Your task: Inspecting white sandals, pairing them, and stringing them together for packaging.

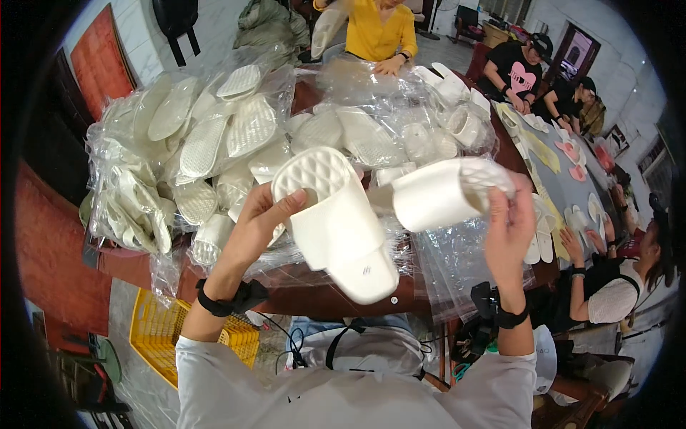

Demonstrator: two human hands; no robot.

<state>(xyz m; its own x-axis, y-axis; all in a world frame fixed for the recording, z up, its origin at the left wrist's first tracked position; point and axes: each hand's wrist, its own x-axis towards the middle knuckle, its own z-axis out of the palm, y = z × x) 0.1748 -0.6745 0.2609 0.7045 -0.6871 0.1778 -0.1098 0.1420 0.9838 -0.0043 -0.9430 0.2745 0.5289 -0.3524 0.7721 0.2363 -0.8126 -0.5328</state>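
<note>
My left hand (266, 218) grips a white slide slipper (325, 225) by its heel end, thumb on the quilted footbed. That slipper tilts toward me, its toe pointing down and to the right. In my right hand (511, 214) is a second white slide slipper (436, 196), pinched at its quilted heel with the strap end pointing left. Both slippers are held up above the near part of the table, close to each other. Behind them lies a heap of white slippers in clear plastic bags (214, 136). Clear flat bags (457, 264) lie below my right hand.
A yellow plastic basket (153, 336) stands on the floor at my left. Across the table is a person in a yellow top (379, 32). More people work along a grey table (561, 171) at right, with white and pink slippers on it.
</note>
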